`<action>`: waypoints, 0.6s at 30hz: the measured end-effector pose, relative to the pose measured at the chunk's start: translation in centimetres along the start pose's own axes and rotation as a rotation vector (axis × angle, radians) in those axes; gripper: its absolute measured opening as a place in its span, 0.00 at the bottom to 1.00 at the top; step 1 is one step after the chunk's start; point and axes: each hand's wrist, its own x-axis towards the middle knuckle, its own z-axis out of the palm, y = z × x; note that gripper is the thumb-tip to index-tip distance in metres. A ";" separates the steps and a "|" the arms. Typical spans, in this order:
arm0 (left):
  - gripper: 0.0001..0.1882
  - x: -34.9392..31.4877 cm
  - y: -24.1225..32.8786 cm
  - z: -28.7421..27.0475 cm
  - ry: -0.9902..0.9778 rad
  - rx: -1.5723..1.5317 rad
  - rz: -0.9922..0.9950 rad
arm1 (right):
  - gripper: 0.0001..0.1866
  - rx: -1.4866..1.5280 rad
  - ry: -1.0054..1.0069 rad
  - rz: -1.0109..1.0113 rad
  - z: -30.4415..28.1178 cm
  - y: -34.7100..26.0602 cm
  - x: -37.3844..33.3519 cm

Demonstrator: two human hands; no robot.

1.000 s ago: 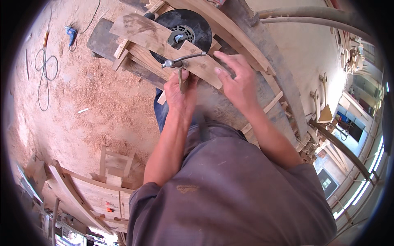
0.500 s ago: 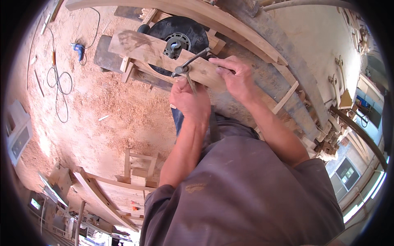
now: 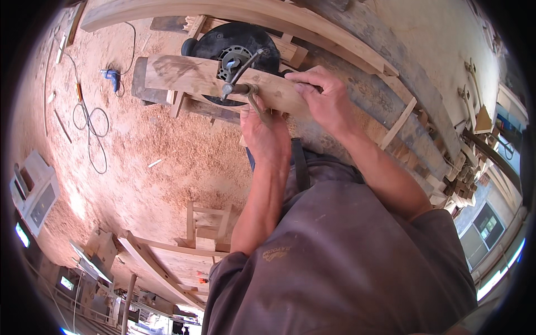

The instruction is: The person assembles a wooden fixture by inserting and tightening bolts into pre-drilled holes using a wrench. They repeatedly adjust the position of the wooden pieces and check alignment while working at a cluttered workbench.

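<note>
A pale wooden board (image 3: 184, 73) lies across a round black power tool base (image 3: 215, 40) with a grey centre. A metal screw clamp (image 3: 243, 89) with a sliding bar handle stands at the board's near edge. My left hand (image 3: 267, 137) is under that edge, palm turned up, with the clamp's frame across it; its fingertips are hidden below the board. At the board's right end, my right hand (image 3: 330, 103) is closed, thumb on the wood and index finger along the far edge, beside a dark knob (image 3: 286, 73).
Long curved timbers (image 3: 234, 10) run behind the work. A blue power drill (image 3: 112, 78) and a looped cord (image 3: 89, 123) lie at left on the shaving-strewn floor. A wooden frame (image 3: 206, 223) stands near my left elbow, and offcuts (image 3: 460, 190) are piled at right.
The clamp's bar handle has turned and now stands more upright. My left hand has rolled from a fist to palm-up under the board. The right hand keeps its place on the board.
</note>
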 end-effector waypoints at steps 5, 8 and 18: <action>0.19 0.4 -0.2 -0.5 -0.042 -0.058 -0.008 | 0.13 0.033 0.049 -0.045 0.7 0.4 -0.3; 0.20 0.3 0.0 -0.3 -0.059 -0.041 -0.009 | 0.14 0.056 0.086 -0.053 1.2 0.5 -0.8; 0.21 0.4 0.1 -0.3 -0.026 0.018 -0.040 | 0.13 0.088 0.061 -0.021 1.0 1.0 -0.3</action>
